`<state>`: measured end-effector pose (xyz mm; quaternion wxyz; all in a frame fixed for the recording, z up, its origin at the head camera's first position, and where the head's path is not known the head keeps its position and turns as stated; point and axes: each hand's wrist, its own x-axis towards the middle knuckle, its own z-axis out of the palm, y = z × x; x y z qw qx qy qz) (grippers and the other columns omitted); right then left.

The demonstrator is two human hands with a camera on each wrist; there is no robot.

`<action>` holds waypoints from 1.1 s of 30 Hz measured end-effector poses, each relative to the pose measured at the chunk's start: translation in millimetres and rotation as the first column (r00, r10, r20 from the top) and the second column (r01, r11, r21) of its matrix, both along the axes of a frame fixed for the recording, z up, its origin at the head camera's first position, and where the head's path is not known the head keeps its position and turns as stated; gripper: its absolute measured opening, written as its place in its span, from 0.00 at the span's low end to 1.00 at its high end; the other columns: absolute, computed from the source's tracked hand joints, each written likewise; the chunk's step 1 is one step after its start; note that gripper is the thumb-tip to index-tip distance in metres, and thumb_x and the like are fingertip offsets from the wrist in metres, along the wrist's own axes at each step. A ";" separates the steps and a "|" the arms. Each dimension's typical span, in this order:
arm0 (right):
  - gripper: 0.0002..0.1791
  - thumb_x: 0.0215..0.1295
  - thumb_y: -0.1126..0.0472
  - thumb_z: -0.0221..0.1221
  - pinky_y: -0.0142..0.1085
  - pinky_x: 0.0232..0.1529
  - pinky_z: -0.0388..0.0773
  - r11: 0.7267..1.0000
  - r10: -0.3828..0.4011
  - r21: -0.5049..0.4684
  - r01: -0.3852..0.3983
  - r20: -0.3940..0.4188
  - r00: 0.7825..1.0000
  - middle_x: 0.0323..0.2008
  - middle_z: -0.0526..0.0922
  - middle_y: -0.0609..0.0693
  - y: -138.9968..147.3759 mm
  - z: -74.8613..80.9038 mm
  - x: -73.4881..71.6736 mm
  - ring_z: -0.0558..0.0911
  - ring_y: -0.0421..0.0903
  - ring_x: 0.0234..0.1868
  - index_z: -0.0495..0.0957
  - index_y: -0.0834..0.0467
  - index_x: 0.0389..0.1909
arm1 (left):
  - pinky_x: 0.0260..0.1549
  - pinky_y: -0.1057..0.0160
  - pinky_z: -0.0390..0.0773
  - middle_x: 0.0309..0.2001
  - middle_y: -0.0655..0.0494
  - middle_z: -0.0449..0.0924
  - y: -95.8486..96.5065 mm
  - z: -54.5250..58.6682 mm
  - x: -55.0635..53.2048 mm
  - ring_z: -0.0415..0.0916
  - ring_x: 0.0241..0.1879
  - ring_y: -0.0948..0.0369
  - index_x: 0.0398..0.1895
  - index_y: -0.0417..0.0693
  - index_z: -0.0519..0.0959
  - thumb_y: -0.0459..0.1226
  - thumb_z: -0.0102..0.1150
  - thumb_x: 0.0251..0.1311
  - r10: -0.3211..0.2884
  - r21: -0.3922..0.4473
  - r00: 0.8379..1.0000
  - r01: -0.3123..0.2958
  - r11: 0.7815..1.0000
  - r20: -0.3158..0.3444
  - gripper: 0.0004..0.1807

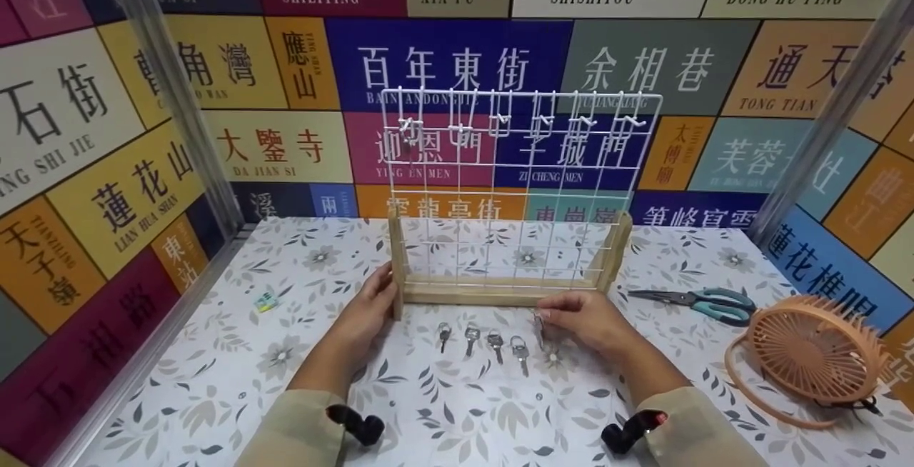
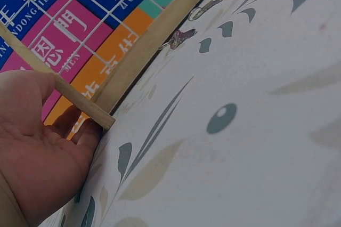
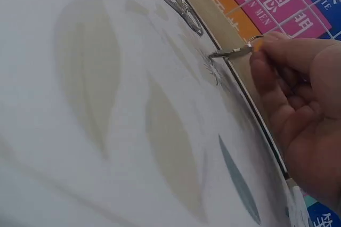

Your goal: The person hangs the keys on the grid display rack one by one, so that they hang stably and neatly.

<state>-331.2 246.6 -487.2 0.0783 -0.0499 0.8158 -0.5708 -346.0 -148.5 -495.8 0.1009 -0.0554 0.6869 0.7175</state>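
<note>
A white wire grid rack (image 1: 493,180) stands upright in a wooden base (image 1: 471,298). At its left end, my left hand (image 1: 376,303) holds the wooden side piece (image 2: 85,102), fingers behind it. My right hand (image 1: 589,317) pinches a key (image 3: 234,53) by its ring between thumb and forefinger, just in front of the base; the key points down, its tip at or near the tabletop. Several metal keys (image 1: 495,345) with rings lie in a row left of it. One more key (image 1: 408,133) hangs from the leftmost hook at the rack's top; the other hooks (image 1: 544,124) hold nothing visible.
Right of the rack lie pliers (image 1: 721,304) with teal handles, beside an orange fan (image 1: 817,353). A small green-and-yellow packet (image 1: 266,300) is on the left of the patterned tabletop (image 1: 214,381). Sign-covered walls (image 1: 457,46) and metal posts close in the back and sides.
</note>
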 end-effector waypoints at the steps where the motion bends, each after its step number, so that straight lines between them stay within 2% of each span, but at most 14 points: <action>1: 0.19 0.69 0.59 0.72 0.34 0.47 0.90 0.999 -0.012 -0.033 0.012 -0.003 1.000 0.42 0.92 0.48 -0.5 2.0 0.7 0.90 0.42 0.41 0.87 0.64 0.57 | 0.86 0.52 0.54 0.85 0.66 0.57 0.2 -0.2 0.4 0.55 0.85 0.57 0.79 0.85 0.63 0.52 0.51 0.83 0.000 -0.002 1.000 0.000 1.000 -0.001 0.27; 8: 0.19 0.71 0.65 0.68 0.34 0.47 0.90 0.980 -0.015 -0.199 0.004 -0.052 0.999 0.38 0.91 0.43 -9.4 15.0 4.4 0.89 0.40 0.38 0.84 0.70 0.58 | 0.86 0.49 0.54 0.85 0.65 0.57 -0.3 0.5 2.1 0.53 0.86 0.55 0.80 0.85 0.62 0.53 0.51 0.82 -0.012 -0.035 1.000 0.012 0.999 -0.020 0.28; 14: 0.21 0.73 0.65 0.67 0.32 0.51 0.89 0.964 0.003 -0.265 -0.023 -0.073 0.997 0.41 0.92 0.43 -18.5 21.9 9.0 0.90 0.38 0.42 0.81 0.73 0.61 | 0.86 0.48 0.53 0.85 0.67 0.58 -0.1 0.8 2.2 0.53 0.86 0.55 0.80 0.86 0.62 0.55 0.53 0.81 -0.004 -0.059 1.000 0.003 0.998 -0.009 0.28; 17: 0.21 0.74 0.64 0.67 0.32 0.52 0.89 0.956 0.011 -0.290 -0.039 -0.099 0.995 0.44 0.92 0.46 -22.7 27.7 12.5 0.90 0.39 0.43 0.82 0.72 0.61 | 0.86 0.48 0.53 0.85 0.67 0.58 0.1 -0.1 1.9 0.53 0.86 0.55 0.79 0.87 0.62 0.55 0.53 0.81 0.001 -0.066 1.000 -0.002 0.998 -0.011 0.28; 20: 0.21 0.74 0.63 0.67 0.33 0.54 0.89 0.947 0.021 -0.316 -0.059 -0.120 0.992 0.45 0.92 0.48 -29.6 36.1 18.4 0.90 0.40 0.44 0.82 0.71 0.61 | 0.86 0.48 0.54 0.85 0.66 0.58 0.3 -1.9 1.7 0.54 0.86 0.54 0.79 0.86 0.63 0.53 0.53 0.81 -0.002 -0.039 1.000 0.001 0.999 -0.022 0.27; 25: 0.20 0.74 0.66 0.66 0.37 0.57 0.90 0.923 0.045 -0.370 -0.103 -0.163 0.986 0.46 0.91 0.48 -48.9 57.0 33.4 0.92 0.42 0.46 0.81 0.73 0.61 | 0.86 0.48 0.52 0.85 0.64 0.57 0.3 -3.3 2.6 0.54 0.86 0.53 0.79 0.85 0.63 0.51 0.51 0.82 -0.021 -0.001 0.999 0.021 1.000 -0.039 0.27; 28: 0.18 0.74 0.67 0.66 0.36 0.56 0.90 0.917 0.042 -0.383 -0.107 -0.174 0.984 0.46 0.91 0.49 -62.5 72.9 40.9 0.91 0.43 0.46 0.83 0.70 0.60 | 0.86 0.48 0.52 0.85 0.65 0.58 0.6 -2.2 2.9 0.53 0.86 0.53 0.79 0.85 0.64 0.52 0.52 0.82 -0.017 -0.002 0.999 0.017 1.000 -0.040 0.27; 33: 0.15 0.75 0.66 0.65 0.34 0.55 0.89 0.913 0.014 -0.397 -0.090 -0.190 0.982 0.47 0.90 0.52 -85.3 102.8 41.0 0.90 0.44 0.46 0.85 0.66 0.58 | 0.87 0.47 0.50 0.85 0.65 0.57 0.3 0.0 3.5 0.51 0.87 0.54 0.79 0.86 0.63 0.54 0.52 0.81 -0.016 -0.022 0.999 0.015 1.000 -0.038 0.27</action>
